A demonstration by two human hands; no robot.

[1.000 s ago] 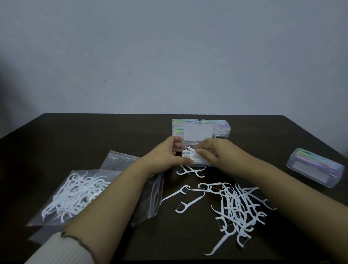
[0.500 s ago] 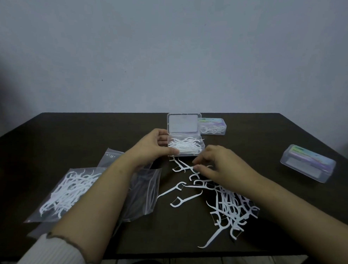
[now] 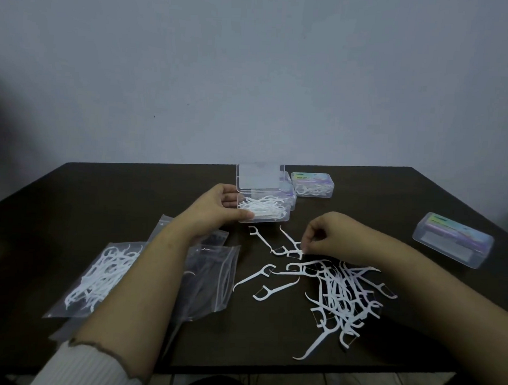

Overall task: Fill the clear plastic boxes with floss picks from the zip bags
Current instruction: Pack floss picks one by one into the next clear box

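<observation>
The left hand grips the open clear box, part-filled with floss picks; the right hand pinches a loose pick on the tabletop; a zip bag holds more; labels unreadable

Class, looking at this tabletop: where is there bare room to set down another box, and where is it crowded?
Bare patches: the far left corner of the table behind the zip bags, and the strip between the loose picks and the closed box at right. Crowded: the middle, round the open box and both hands.
</observation>
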